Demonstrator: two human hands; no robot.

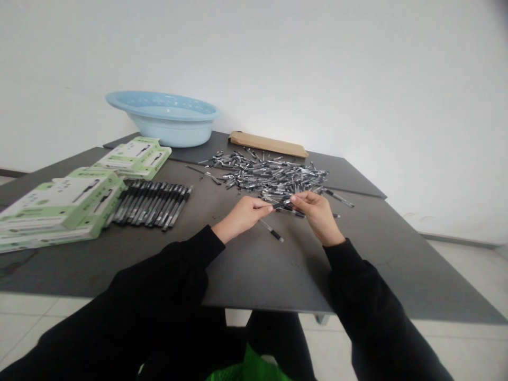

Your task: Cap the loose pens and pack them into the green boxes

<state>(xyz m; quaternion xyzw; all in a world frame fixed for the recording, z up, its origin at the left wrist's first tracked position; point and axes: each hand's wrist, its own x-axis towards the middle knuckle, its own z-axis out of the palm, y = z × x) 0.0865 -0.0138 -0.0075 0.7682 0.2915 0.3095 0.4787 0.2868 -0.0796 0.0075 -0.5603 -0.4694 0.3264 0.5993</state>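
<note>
Beside the row of pens [153, 203] lie stacked cartons [73, 197], contents hidden.

On the flat dark grey table [273, 280]: at twelve o'clock, heap of black-and-clear plastic pens [273, 174], long brown cardboard piece [268, 144] behind; at eleven, row of black-and-clear pens [154, 203], round light-blue plastic basin [174, 129] farther back; at ten, beside the row, white-and-green cardboard boxes [73, 198].

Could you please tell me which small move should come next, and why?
Probably let the left hand lay the pen beside the neat row of pens: it and the right hand pinch this pen near the loose pile, and the row lies to the left. Whether the pen is fully closed is too small to tell.
</note>
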